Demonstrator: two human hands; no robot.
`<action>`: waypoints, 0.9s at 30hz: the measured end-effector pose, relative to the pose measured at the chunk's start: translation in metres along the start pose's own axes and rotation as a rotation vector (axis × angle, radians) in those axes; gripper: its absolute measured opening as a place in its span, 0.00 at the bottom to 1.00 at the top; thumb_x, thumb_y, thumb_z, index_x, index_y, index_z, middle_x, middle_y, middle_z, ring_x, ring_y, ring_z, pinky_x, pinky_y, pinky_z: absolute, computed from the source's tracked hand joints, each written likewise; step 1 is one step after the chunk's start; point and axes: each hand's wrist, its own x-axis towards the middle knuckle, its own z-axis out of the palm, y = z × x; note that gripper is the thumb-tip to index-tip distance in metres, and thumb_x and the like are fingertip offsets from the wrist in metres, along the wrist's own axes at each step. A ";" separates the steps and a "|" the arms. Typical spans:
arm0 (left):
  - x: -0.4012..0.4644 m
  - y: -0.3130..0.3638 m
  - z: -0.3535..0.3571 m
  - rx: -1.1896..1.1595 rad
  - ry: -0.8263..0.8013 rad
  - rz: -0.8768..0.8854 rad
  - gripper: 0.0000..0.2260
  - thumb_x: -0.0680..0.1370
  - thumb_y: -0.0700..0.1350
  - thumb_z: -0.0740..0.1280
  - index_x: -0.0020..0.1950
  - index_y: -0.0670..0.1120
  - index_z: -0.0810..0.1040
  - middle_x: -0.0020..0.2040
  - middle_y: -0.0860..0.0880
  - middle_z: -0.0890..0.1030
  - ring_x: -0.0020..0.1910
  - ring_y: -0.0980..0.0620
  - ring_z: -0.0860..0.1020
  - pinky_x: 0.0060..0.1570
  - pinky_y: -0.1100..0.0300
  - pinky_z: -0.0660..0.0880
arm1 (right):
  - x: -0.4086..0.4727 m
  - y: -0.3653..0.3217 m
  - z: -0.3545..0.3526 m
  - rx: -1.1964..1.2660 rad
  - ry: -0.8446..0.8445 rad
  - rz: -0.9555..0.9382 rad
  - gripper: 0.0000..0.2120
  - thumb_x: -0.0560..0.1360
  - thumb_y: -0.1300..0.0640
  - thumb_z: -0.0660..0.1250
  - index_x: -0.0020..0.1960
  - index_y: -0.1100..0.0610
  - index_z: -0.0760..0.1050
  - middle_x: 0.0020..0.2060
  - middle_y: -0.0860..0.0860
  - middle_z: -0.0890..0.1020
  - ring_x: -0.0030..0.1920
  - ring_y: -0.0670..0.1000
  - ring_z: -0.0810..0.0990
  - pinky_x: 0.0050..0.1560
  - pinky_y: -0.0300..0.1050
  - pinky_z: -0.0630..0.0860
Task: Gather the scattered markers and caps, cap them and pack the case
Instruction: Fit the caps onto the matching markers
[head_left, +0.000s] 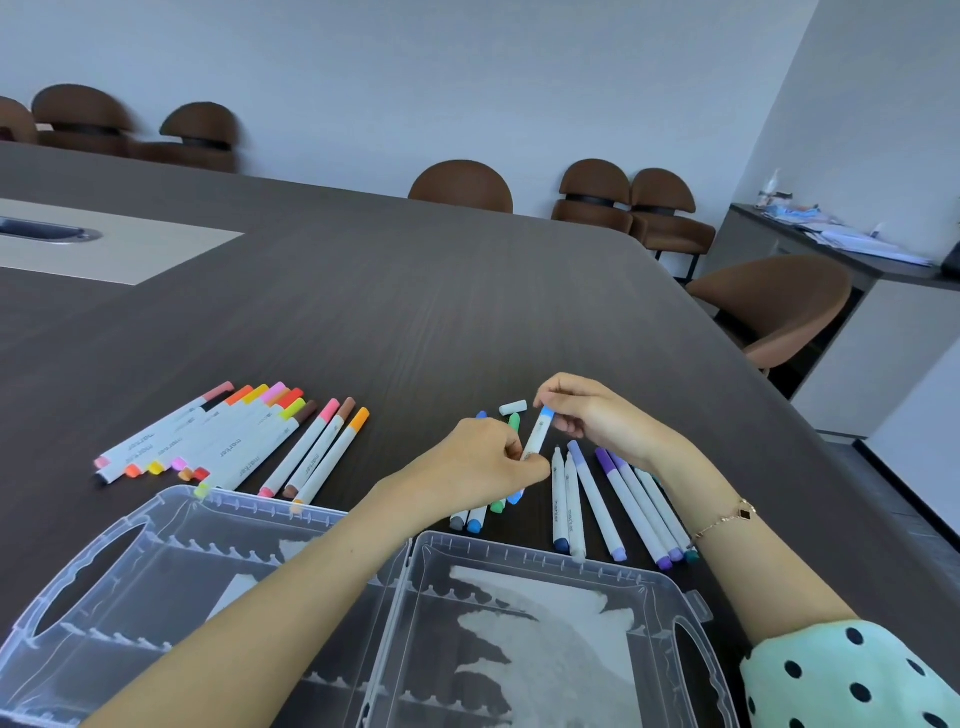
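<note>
A light-blue marker (535, 439) is held between both hands above the table. My left hand (488, 460) grips its lower barrel. My right hand (587, 415) pinches the blue cap at its upper end. A loose grey cap (513, 407) lies just beyond the hands. Warm-coloured markers (223, 434) lie in a row at the left. Blue and purple markers (618, 499) lie at the right, and a few blue and green ones are partly hidden under my left hand. The clear plastic case (524, 566) lies open at the front with no markers in it.
The dark wooden table (415, 291) stretches far back, with a pale inset panel (114, 249) at the left. Brown chairs (769, 306) stand around the table's far and right edges. A side counter (841, 244) with papers is at the far right.
</note>
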 end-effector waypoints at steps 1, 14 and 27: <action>0.000 0.000 0.001 0.000 0.001 -0.004 0.15 0.78 0.50 0.62 0.32 0.46 0.71 0.29 0.51 0.69 0.26 0.56 0.66 0.29 0.68 0.63 | 0.000 -0.001 0.002 -0.005 -0.013 -0.009 0.10 0.81 0.59 0.56 0.47 0.56 0.75 0.30 0.49 0.70 0.32 0.45 0.65 0.35 0.39 0.63; 0.002 -0.002 0.003 0.053 0.086 -0.008 0.18 0.78 0.50 0.62 0.29 0.47 0.68 0.27 0.50 0.68 0.24 0.55 0.66 0.25 0.70 0.64 | 0.004 -0.010 0.014 -0.151 0.068 -0.062 0.14 0.82 0.57 0.54 0.50 0.55 0.78 0.45 0.44 0.78 0.47 0.41 0.76 0.47 0.29 0.71; -0.002 -0.002 0.007 0.414 0.159 0.029 0.18 0.76 0.58 0.61 0.39 0.44 0.77 0.35 0.49 0.78 0.35 0.53 0.77 0.37 0.61 0.75 | -0.011 0.018 -0.061 -0.665 0.364 0.228 0.17 0.74 0.71 0.58 0.54 0.57 0.79 0.56 0.55 0.77 0.57 0.55 0.77 0.57 0.43 0.74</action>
